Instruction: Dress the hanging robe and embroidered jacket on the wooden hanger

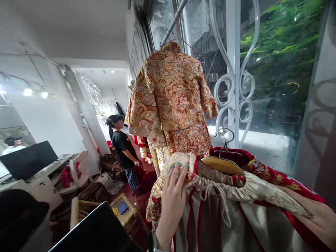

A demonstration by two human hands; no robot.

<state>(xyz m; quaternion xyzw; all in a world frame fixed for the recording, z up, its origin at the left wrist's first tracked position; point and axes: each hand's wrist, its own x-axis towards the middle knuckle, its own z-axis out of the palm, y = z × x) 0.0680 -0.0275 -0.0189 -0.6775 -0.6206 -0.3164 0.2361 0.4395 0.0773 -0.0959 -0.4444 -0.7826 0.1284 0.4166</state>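
Observation:
A beige and red garment (207, 210), seen from its lining side, hangs on a hanger with a wooden bar (222, 164). Its gathered satin edge carries a white drawstring tied in a bow (210, 190). On its sequined left shoulder (157, 190) lies my left hand (174, 185), fingers stretched out over the fabric, thumb hidden. At the right edge, my right hand (312, 210) reaches in along the garment's far side; cloth covers its fingers, so their grip cannot be seen. Behind, a second hanger sits in a red, gold-embroidered garment (278, 176).
A gold and red brocade jacket (178, 91) hangs from a rail (174, 21) ahead. A person in a black shirt (123, 150) stands beyond, left. A black screen (97, 234) and a wicker-edged stool (123, 208) are low at left. White scrolled ironwork (233, 84) fronts the window.

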